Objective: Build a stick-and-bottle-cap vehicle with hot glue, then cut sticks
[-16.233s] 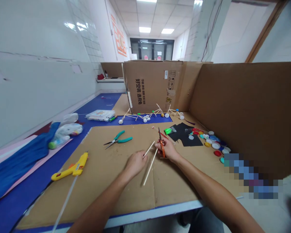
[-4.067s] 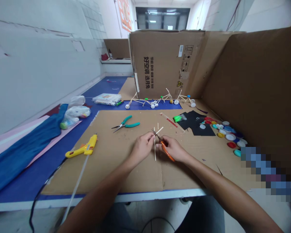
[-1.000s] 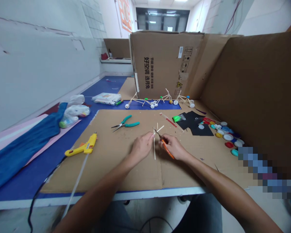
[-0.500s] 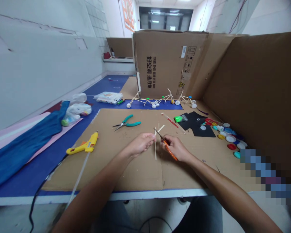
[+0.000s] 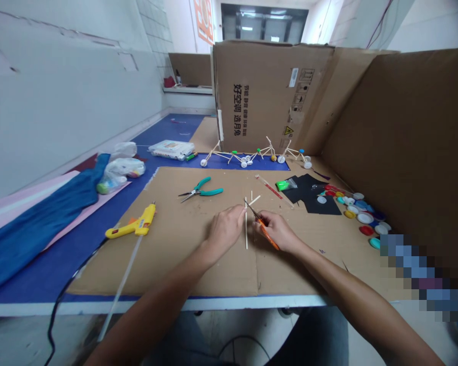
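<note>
The left hand [image 5: 229, 226] has its fingertips pinched together on a pale wooden stick [image 5: 255, 200], whose free end slants out to the right, while the right hand [image 5: 278, 231] is curled around the orange handles of a pair of scissors [image 5: 269, 236]. The scissor blades point toward the left fingertips and lie close against the pinched stick; whether they bite into it is too small to tell. Just beneath the left fingertips, a longer stick [image 5: 246, 232] lies on the cardboard sheet [image 5: 168, 269] that covers much of the bench [image 5: 198, 304], with a short stick piece [image 5: 252, 194] just beyond. Teal-handled needle-nose pliers [image 5: 210, 192] rest with jaws parted beyond the left hand, and a yellow glue gun [image 5: 142, 223] lies to its left, a translucent glue stick [image 5: 122, 283] running from it toward the near edge. Beyond the right hand are black sheets [image 5: 324, 204] with a bright green packet [image 5: 282, 186] at their left edge, and coloured bottle caps [image 5: 365, 218] are scattered farther right. Small stick models [image 5: 234, 153] with white wheels stand in a row before a large cardboard box [image 5: 267, 114].
</note>
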Action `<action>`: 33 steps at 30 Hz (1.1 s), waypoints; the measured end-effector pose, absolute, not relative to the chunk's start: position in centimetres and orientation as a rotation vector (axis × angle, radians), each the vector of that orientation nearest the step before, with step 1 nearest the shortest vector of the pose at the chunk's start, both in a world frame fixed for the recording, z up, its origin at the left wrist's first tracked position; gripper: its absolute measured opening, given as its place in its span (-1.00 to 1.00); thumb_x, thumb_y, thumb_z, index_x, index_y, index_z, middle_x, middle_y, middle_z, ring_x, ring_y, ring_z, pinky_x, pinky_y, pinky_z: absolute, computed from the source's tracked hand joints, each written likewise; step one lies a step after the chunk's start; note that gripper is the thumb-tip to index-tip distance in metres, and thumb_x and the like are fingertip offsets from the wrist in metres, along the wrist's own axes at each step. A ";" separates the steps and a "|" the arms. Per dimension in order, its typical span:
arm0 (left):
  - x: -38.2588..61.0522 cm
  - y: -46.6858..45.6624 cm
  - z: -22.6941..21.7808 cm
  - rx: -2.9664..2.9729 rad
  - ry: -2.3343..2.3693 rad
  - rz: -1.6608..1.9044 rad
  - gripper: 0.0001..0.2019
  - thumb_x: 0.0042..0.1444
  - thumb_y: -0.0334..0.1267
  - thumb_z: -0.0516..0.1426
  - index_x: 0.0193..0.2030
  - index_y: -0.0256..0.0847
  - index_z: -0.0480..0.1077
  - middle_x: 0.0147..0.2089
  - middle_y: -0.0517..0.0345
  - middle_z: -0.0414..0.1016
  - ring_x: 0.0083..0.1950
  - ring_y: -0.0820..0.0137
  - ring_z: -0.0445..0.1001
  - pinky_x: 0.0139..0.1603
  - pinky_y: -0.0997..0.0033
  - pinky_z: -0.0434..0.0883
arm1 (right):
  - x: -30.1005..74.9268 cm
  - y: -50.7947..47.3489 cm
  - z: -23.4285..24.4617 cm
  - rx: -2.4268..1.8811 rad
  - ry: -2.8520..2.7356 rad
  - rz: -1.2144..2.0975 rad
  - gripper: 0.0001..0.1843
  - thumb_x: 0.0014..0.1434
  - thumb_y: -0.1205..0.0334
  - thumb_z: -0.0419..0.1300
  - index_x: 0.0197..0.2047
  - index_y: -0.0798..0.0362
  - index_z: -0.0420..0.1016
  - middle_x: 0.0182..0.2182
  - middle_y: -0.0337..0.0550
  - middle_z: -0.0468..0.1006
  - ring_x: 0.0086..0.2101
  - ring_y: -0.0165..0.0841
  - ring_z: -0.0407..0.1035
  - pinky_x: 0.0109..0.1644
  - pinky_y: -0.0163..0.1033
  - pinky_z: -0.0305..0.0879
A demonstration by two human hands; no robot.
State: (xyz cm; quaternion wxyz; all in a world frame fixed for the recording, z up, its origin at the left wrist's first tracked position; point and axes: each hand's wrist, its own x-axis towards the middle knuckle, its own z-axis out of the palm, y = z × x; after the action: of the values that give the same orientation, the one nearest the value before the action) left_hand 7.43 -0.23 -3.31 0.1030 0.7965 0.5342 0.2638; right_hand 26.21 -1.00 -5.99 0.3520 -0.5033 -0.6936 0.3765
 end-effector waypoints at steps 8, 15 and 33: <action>6.7 0.8 -3.2 2.128 1.284 0.837 -0.66 0.34 -0.14 -0.07 -0.40 -0.19 0.35 -0.46 0.20 0.37 -0.40 0.42 0.30 -0.36 0.43 0.14 | 26.1 -1.5 -5.5 -1.313 -1.802 0.946 -0.89 0.10 0.20 0.14 -0.38 0.06 0.37 -0.48 -0.29 0.35 -0.43 -0.41 0.20 -0.32 -0.30 0.15; 6.0 1.4 -2.2 1.551 0.982 0.710 -0.68 0.20 0.02 0.03 -0.39 -0.20 0.29 -0.58 0.37 0.04 -0.57 0.55 -0.02 -0.55 0.52 -0.04 | 26.3 -1.8 -4.9 -1.293 -1.863 0.920 -0.90 0.11 0.23 0.13 -0.40 0.05 0.33 -0.51 -0.31 0.29 -0.45 -0.42 0.14 -0.36 -0.31 0.09; 6.8 0.0 -2.5 2.276 1.519 0.764 -0.73 0.36 -0.19 -0.02 -0.22 -0.19 0.46 -0.24 0.01 0.59 -0.27 0.33 0.49 -0.28 0.41 0.26 | 26.1 -1.3 -5.4 -1.357 -1.808 0.902 -0.95 0.07 0.26 0.14 -0.39 0.05 0.36 -0.50 -0.29 0.36 -0.45 -0.40 0.20 -0.32 -0.28 0.13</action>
State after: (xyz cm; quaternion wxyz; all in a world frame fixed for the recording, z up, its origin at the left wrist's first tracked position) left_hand 6.85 0.05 -2.54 0.1497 0.7922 0.5285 0.2658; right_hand 26.10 -1.30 -5.39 0.3465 -0.5230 -0.6968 0.3476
